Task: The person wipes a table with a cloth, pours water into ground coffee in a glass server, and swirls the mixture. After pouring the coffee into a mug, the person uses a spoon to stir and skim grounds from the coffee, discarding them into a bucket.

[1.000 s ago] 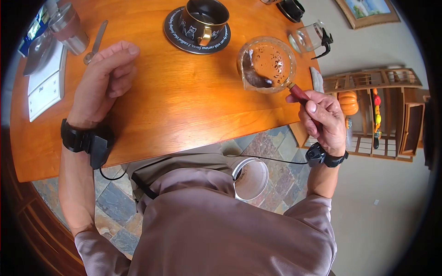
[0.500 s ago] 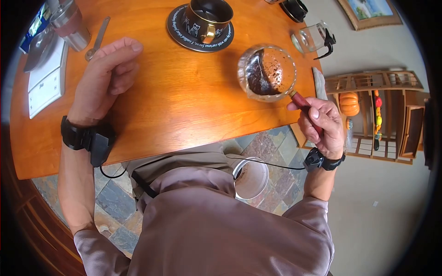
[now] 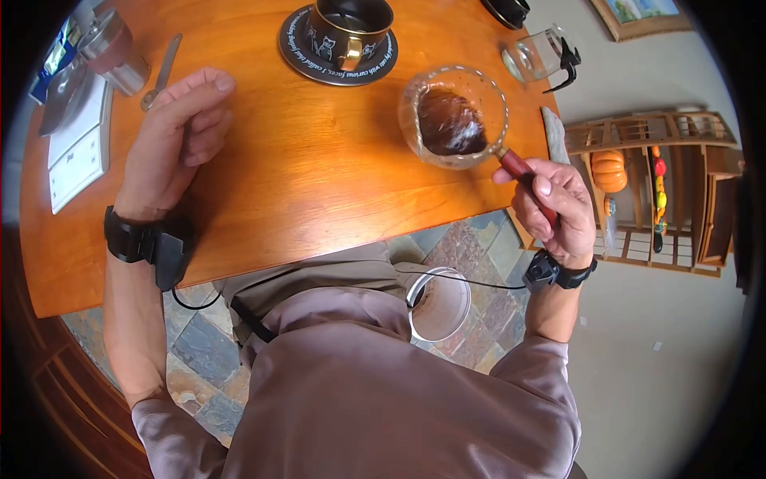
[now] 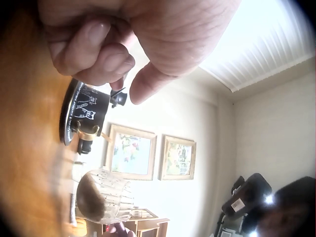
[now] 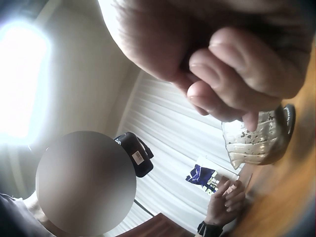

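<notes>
A round ribbed glass pitcher with dark brown coffee in it is held over the table by my right hand. That hand's fingers wrap the red-brown wooden handle, thumb along its top. Dark specks dot the glass wall, which also shows in the right wrist view as the pitcher beyond the fingers. My left hand holds nothing, its fingers loosely curled above the table's left side. Between and beyond the hands, a black cup with cat drawings stands on a black saucer with white lettering.
At the left lie a white scale, a metal grinder and a long-handled spoon. A glass jug with a black handle sits at the far right. Below the table edge, a white bucket is on the stone floor.
The coffee has swung round inside the pitcher, from a patch at the left to a pool across its lower middle. The pitcher has shifted slightly; the left hand stays nearly still.
</notes>
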Demonstrator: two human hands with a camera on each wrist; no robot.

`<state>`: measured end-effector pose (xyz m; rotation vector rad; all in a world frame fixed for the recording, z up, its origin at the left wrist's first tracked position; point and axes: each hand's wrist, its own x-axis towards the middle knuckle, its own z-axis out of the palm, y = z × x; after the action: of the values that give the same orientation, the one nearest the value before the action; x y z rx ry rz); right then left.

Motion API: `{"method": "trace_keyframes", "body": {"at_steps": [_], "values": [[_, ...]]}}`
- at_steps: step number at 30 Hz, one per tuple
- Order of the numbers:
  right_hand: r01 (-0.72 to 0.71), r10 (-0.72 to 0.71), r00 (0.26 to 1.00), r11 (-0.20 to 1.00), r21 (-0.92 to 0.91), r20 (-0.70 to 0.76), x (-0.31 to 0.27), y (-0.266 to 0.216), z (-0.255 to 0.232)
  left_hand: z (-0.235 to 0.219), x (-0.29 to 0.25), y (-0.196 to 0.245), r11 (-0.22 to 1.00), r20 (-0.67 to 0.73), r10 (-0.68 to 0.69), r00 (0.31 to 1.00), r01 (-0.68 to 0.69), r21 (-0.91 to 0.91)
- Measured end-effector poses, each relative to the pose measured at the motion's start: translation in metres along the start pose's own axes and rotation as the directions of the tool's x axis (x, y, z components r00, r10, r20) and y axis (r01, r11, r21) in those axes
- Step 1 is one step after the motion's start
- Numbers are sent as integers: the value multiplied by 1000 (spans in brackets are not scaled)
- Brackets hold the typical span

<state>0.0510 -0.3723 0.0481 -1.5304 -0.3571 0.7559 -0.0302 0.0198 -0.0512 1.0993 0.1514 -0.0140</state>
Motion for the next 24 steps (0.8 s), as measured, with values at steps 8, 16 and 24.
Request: {"method": "trace_keyframes", "body": {"at_steps": [8,16,24], "values": [[6,-8,1000,995,-97,-22,-2,-6,-1,2,-1,2,1000,-5,0,1000,0,-9],[17,-22,999,993,-120,-44,2,-11,3,0,-1,1,1000,0,-4,1000,4,-19],[-3,-14,996,979,-206,-83,3,-13,5,-2,0,0,997,21,-7,1000,5,74]]}}
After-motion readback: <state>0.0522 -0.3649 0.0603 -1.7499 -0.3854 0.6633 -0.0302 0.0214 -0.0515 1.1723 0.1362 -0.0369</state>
